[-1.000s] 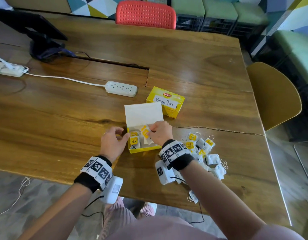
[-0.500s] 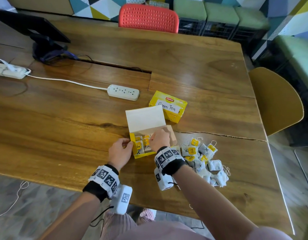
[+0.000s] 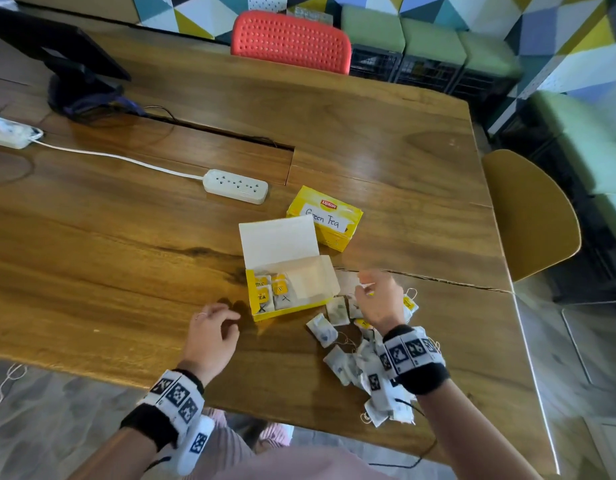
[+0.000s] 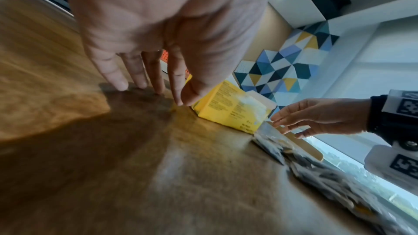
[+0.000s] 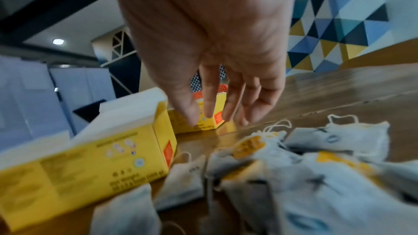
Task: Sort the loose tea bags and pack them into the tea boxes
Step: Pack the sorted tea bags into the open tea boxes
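An open yellow tea box [image 3: 310,301] stands with its white lid [image 3: 278,240] raised; several tagged tea bags [image 3: 272,294] fill its left part. Behind it lies a closed yellow box labelled Green Tea [image 3: 325,218]. A pile of loose tea bags [image 3: 337,358] spreads to the right of the open box. My left hand [image 3: 226,323] rests its straight fingers [image 4: 122,81] on the table just left of the box, holding nothing. My right hand [image 3: 365,289] hovers over the pile, beside the box's right end, with its fingers [image 5: 209,110] relaxed and empty.
The wooden table [image 3: 126,254] carries a white power strip [image 3: 235,186] with its cord behind the boxes and a black stand [image 3: 74,71] at the far left. A red chair [image 3: 291,41] stands at the far edge, a yellow chair [image 3: 528,216] at the right edge.
My right hand has come out of the open box and moved right over the loose pile, empty. My left hand has let go of the box's left end and now rests on the table.
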